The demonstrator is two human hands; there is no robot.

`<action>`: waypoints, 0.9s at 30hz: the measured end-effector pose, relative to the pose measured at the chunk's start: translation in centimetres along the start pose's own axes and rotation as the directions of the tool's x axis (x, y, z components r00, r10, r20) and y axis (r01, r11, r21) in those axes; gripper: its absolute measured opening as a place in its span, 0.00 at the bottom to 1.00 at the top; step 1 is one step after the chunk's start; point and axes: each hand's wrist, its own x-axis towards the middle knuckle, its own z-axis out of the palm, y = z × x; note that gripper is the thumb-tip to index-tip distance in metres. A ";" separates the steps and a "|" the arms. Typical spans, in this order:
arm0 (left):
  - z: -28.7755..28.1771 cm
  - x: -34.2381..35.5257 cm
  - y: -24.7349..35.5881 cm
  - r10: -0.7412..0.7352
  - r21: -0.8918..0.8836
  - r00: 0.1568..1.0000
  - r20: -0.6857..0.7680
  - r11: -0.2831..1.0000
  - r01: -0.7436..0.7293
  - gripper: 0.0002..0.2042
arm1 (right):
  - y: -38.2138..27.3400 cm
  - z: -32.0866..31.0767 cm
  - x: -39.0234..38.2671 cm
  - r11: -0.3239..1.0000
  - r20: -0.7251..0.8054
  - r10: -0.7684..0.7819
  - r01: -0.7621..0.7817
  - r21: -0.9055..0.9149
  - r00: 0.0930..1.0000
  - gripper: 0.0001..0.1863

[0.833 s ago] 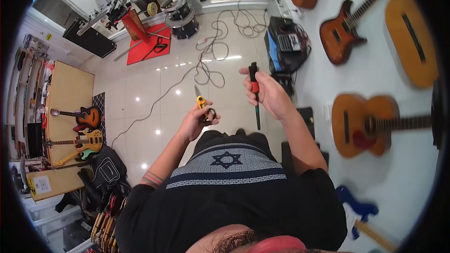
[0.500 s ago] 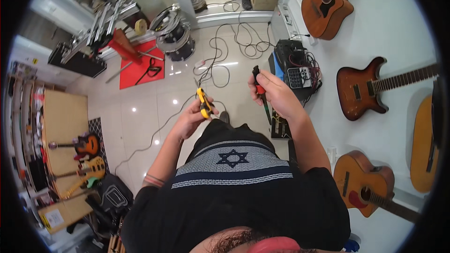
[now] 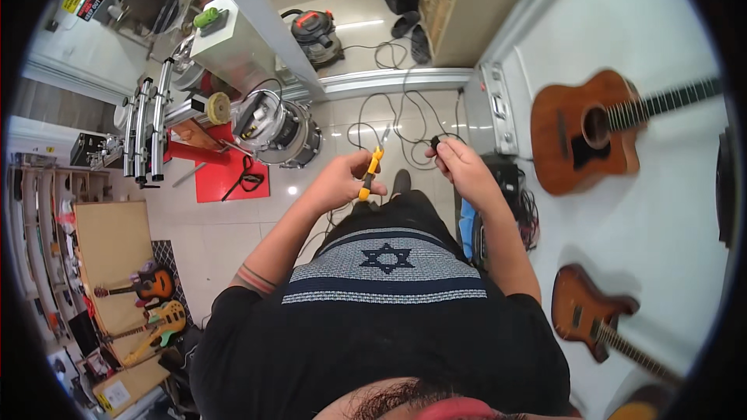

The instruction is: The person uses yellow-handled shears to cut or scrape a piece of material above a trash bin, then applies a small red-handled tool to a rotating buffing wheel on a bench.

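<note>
My left hand (image 3: 342, 181) is closed around a yellow-and-black hand tool (image 3: 371, 173) with a thin grey metal tip, which points up and away from me. It is held in front of my waist, above the dark trousers. To its right, my right hand (image 3: 461, 169) is raised, its fingers pinched on a slim tool with a black end (image 3: 435, 142). Only that end shows past the fingertips; the fingers and palm hide the rest. The two hands are apart, with tiled floor and a shoe (image 3: 401, 182) seen between them.
Black cables (image 3: 397, 113) trail across the floor toward a doorway, beyond which stands a vacuum cleaner (image 3: 317, 37). A metal drum-shaped container (image 3: 289, 140) and a red mat (image 3: 210, 187) are at left. Guitars (image 3: 580, 136) hang on the right wall. A silver case (image 3: 498, 109) stands there.
The view has shifted forward, with the doorway nearer. My hands have come closer together. The right hand's tool, with its red and green parts visible before, is now mostly hidden.
</note>
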 end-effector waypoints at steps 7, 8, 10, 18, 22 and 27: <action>-11.3 12.5 4.3 -0.087 0.084 0.974 -0.208 0.991 0.107 0.20 | -10.0 -2.4 23.1 0.992 0.216 0.052 -0.025 -0.127 0.975 0.18; -13.0 15.0 4.2 -0.004 0.103 0.968 -0.250 0.994 0.031 0.19 | -10.9 -2.5 26.6 0.991 0.225 0.042 -0.011 -0.136 0.973 0.18; -16.0 19.4 3.8 0.023 0.136 0.955 -0.295 0.990 0.018 0.19 | -12.1 -2.8 33.3 0.986 0.253 0.061 -0.019 -0.165 0.966 0.17; -31.8 38.4 5.4 0.102 0.437 0.914 -0.392 0.895 0.087 0.16 | -20.7 -3.5 57.3 0.937 0.263 -0.009 0.100 -0.334 0.965 0.16; -38.7 46.3 8.8 0.267 0.416 0.813 -0.518 0.909 -0.034 0.15 | -25.4 -3.9 68.0 0.944 0.266 0.004 0.084 -0.318 0.964 0.16; -46.8 56.1 9.1 0.059 0.293 0.856 -0.514 0.950 0.111 0.16 | -28.9 -3.4 82.5 0.941 0.341 0.070 0.051 -0.335 0.937 0.17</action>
